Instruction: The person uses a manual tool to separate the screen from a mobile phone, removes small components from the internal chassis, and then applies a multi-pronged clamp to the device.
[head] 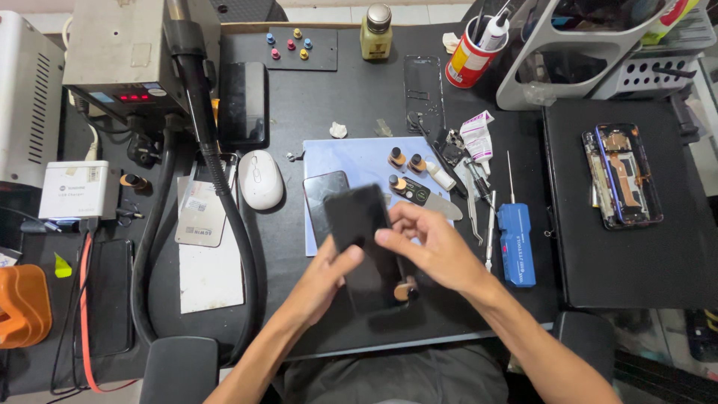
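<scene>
1. Dark matting covers my workbench [351, 105], crowded with repair gear, and a pale blue mat [359, 161] lies at its middle.
2. Over the near edge of that blue mat I hold a black phone [364, 243], a flat dark slab with a glossy, unlit face and rounded corners, tilted a little so its top leans away to the left.
3. My left hand [325, 280] grips the phone from below and from the left side, thumb laid across its lower face.
4. My right hand [434, 251] closes on the phone's right edge, fingers curled over the glass and thumb reaching in toward the middle.
5. A second dark phone [321, 196] lies flat on the blue mat just behind the one I hold, partly hidden by it.
6. A red and white cup [469, 61] stands at the back of the bench, holding a white tube and some thin tools upright.
7. A small yellowish bottle [376, 34] with a metal cap stands left of the cup; I cannot tell how full it is.
8. A grey plastic rack [565, 71] sits at the far right corner; its contents are too cut off to make out.
9. On the black pad [568, 224] at my right lies an opened phone [622, 176], its insides showing.
10. A blue tool [516, 245] lies just beside my right hand.
</scene>
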